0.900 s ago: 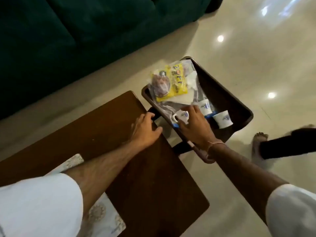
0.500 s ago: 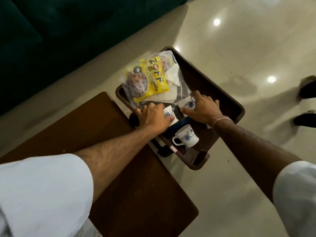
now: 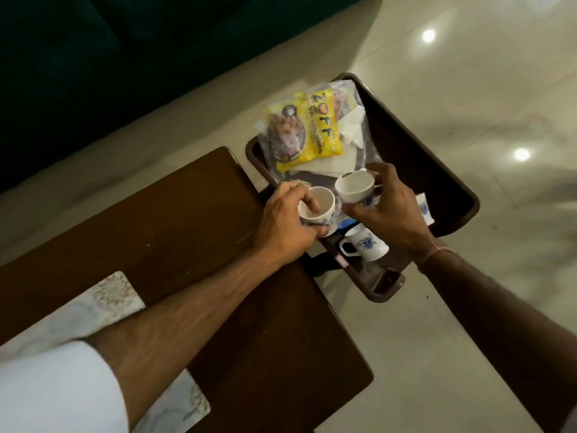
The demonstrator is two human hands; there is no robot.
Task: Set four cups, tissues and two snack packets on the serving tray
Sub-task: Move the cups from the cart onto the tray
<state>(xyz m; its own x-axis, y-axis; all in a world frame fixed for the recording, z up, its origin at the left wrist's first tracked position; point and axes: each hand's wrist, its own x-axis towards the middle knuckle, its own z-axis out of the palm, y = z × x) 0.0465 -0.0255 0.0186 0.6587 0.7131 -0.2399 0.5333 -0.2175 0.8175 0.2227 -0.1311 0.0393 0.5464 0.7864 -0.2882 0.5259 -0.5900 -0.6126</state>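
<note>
Both hands are working over the dark serving tray [image 3: 449, 170], which is sitting off the far corner of the wooden table [image 3: 175, 232], and the step in hand looks like turning two cups mouth-up and setting them down. The left hand [image 3: 281, 226] is closing around one white cup [image 3: 315, 207], with a finger hooking inside its rim and the thumb pressing from below, so the grip is firm but the cup is tipping toward the camera. The right hand [image 3: 390, 210] is curling more loosely around a second cup [image 3: 354, 184], fingers spreading on its far side and thumb reaching under it; this cup is also tilting, mouth toward the viewer. The two cups are sitting just beside each other, rims nearly touching, above the near-left part of the tray. To do this well, each cup wants to be levelled before it goes down and kept apart from its neighbour, so the china is not knocking together. A third cup [image 3: 363, 245] with a blue pattern is standing under the right wrist, close enough to be bumped as that hand lowers. Part of a fourth cup [image 3: 424, 209] is showing behind the right hand. The yellow snack packet [image 3: 312, 129] is lying on the tissues [image 3: 352, 126] at the far end of the tray; whether a second packet lies there I cannot tell.
</note>
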